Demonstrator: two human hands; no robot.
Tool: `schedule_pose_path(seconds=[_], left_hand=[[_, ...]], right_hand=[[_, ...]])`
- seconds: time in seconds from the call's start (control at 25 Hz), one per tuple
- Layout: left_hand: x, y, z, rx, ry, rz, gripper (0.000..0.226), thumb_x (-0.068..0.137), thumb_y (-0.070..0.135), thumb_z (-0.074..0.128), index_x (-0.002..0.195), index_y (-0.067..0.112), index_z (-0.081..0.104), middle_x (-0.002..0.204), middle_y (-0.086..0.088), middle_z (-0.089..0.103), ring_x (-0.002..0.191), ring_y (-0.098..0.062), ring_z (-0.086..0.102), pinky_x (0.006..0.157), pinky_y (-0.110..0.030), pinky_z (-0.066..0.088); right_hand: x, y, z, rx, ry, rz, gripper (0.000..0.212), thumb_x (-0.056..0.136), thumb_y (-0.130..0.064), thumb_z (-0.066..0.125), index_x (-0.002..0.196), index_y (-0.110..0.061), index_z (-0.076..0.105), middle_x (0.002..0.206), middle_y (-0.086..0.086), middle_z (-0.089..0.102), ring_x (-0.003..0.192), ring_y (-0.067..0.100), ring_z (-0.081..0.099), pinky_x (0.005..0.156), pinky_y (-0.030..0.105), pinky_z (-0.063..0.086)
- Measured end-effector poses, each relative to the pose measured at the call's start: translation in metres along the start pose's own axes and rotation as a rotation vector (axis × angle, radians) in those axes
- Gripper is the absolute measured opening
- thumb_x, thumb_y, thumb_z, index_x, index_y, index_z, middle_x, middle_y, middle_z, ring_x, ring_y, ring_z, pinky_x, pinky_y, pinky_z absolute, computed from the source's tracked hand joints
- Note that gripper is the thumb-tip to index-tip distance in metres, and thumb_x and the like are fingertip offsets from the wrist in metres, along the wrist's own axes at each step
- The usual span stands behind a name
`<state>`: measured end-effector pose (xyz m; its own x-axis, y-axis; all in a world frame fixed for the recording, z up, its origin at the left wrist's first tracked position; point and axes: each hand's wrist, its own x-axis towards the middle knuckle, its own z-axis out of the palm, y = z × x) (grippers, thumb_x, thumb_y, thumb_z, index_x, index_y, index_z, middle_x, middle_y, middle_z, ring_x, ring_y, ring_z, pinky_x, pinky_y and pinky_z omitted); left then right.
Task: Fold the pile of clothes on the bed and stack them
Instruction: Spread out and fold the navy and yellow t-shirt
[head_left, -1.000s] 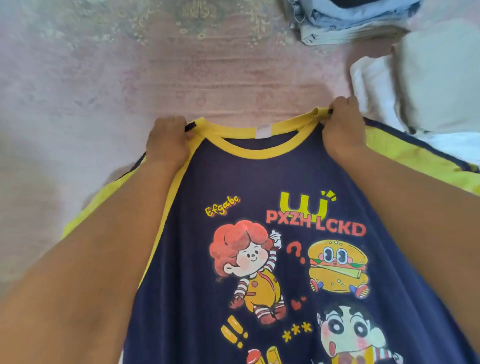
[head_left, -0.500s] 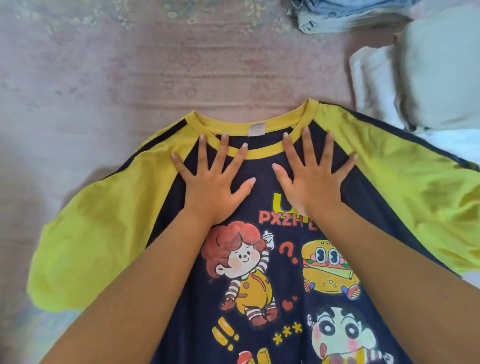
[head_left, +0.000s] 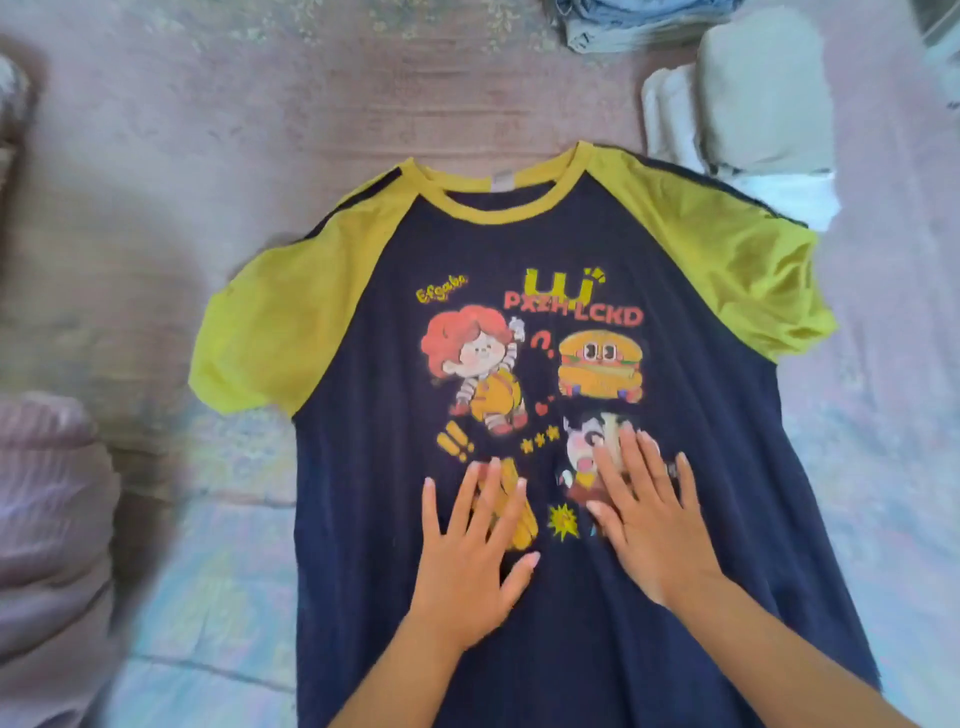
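Two flat hands, left hand (head_left: 470, 558) and right hand (head_left: 649, 519), press fingers spread wide on the navy cartoon-print T-shirt with yellow sleeves (head_left: 587, 244), spread face-up on the pink bed cover (head_left: 260, 130); folded beige clothes (head_left: 763, 88) sit at two o'clock.
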<state>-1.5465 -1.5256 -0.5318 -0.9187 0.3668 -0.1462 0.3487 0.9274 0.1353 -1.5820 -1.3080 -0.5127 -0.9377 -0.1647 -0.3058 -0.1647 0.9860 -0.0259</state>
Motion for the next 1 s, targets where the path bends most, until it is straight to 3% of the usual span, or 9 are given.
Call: schedule_pose_path(seconds=[0.2, 0.32, 0.48, 0.6, 0.68, 0.76, 0.84, 0.92, 1.0], left_hand=[[-0.120, 0.033, 0.004, -0.012, -0.167, -0.025, 0.070, 0.090, 0.054, 0.036, 0.147, 0.014, 0.030, 0.155, -0.009, 0.022, 0.142, -0.033, 0.023, 0.106, -0.063, 0.022], [-0.178, 0.042, -0.002, 0.031, -0.256, 0.011, 0.080, 0.082, 0.065, 0.040, 0.146, 0.016, 0.034, 0.153, -0.013, 0.028, 0.140, -0.035, 0.027, 0.104, -0.066, 0.021], [-0.245, 0.042, 0.000, 0.128, -0.323, 0.065, 0.107, 0.061, 0.078, 0.059, 0.145, 0.018, 0.031, 0.149, -0.019, 0.034, 0.136, -0.041, 0.033, 0.103, -0.070, 0.024], [-0.252, 0.050, 0.000, 0.139, -0.298, 0.036, 0.104, 0.055, 0.047, 0.085, 0.141, 0.016, 0.035, 0.142, -0.023, 0.043, 0.129, -0.043, 0.043, 0.095, -0.068, 0.034], [-0.252, 0.054, -0.006, 0.138, -0.276, 0.046, 0.091, 0.056, 0.015, 0.087, 0.137, 0.012, 0.045, 0.137, -0.023, 0.049, 0.123, -0.042, 0.050, 0.090, -0.062, 0.042], [-0.256, 0.046, -0.012, 0.027, -0.192, -0.009, 0.080, 0.063, -0.011, 0.073, 0.137, 0.007, 0.047, 0.141, -0.020, 0.044, 0.126, -0.036, 0.049, 0.098, -0.051, 0.043], [-0.264, 0.033, -0.025, -0.177, -0.170, -0.185, 0.074, 0.075, -0.022, 0.052, 0.140, 0.011, 0.043, 0.147, -0.011, 0.039, 0.131, -0.028, 0.045, 0.107, -0.035, 0.035], [-0.268, 0.024, -0.042, -0.207, -0.008, -0.286, 0.077, 0.063, -0.031, 0.053, 0.132, 0.004, 0.054, 0.134, -0.014, 0.054, 0.115, -0.032, 0.059, 0.096, -0.039, 0.045], [-0.273, 0.021, -0.051, 0.014, 0.072, -0.200, 0.082, 0.048, -0.034, 0.064, 0.124, -0.002, 0.059, 0.122, -0.021, 0.061, 0.101, -0.039, 0.065, 0.081, -0.050, 0.053]], right_hand=[[-0.119, 0.001, 0.022, -0.042, -0.077, -0.008, 0.063, 0.100, -0.047, 0.003, 0.143, -0.015, 0.037, 0.145, 0.019, 0.041, 0.130, 0.035, 0.045, 0.107, 0.049, 0.024], [-0.173, 0.015, 0.025, -0.067, -0.104, -0.050, 0.067, 0.100, -0.050, 0.007, 0.137, -0.012, 0.049, 0.141, 0.023, 0.045, 0.126, 0.039, 0.048, 0.105, 0.052, 0.030], [-0.239, 0.040, 0.042, -0.138, -0.056, -0.249, 0.068, 0.094, -0.060, 0.017, 0.142, -0.015, 0.036, 0.142, 0.025, 0.042, 0.129, 0.043, 0.043, 0.107, 0.055, 0.025], [-0.251, 0.058, 0.042, -0.159, 0.008, -0.291, 0.073, 0.081, -0.054, 0.057, 0.140, -0.014, 0.042, 0.139, 0.025, 0.046, 0.127, 0.043, 0.046, 0.104, 0.059, 0.032], [-0.246, 0.066, 0.034, -0.142, 0.019, -0.258, 0.079, 0.061, -0.019, 0.083, 0.134, -0.012, 0.053, 0.136, 0.021, 0.051, 0.122, 0.039, 0.052, 0.096, 0.059, 0.040], [-0.243, 0.070, 0.024, -0.101, 0.035, -0.215, 0.075, 0.067, 0.004, 0.073, 0.136, -0.012, 0.050, 0.141, 0.015, 0.047, 0.127, 0.031, 0.049, 0.098, 0.053, 0.042], [-0.244, 0.073, 0.014, 0.157, 0.007, -0.141, 0.059, 0.081, 0.012, 0.054, 0.136, -0.009, 0.049, 0.139, 0.016, 0.048, 0.128, 0.035, 0.045, 0.101, 0.045, 0.041], [-0.245, 0.084, -0.001, 0.342, 0.181, -0.131, 0.044, 0.078, 0.018, 0.052, 0.118, 0.001, 0.062, 0.111, 0.022, 0.063, 0.101, 0.042, 0.057, 0.088, 0.038, 0.045], [-0.252, 0.100, -0.018, 0.266, 0.325, -0.224, 0.039, 0.073, 0.015, 0.062, 0.110, 0.003, 0.067, 0.094, 0.020, 0.064, 0.083, 0.037, 0.057, 0.072, 0.035, 0.048]])
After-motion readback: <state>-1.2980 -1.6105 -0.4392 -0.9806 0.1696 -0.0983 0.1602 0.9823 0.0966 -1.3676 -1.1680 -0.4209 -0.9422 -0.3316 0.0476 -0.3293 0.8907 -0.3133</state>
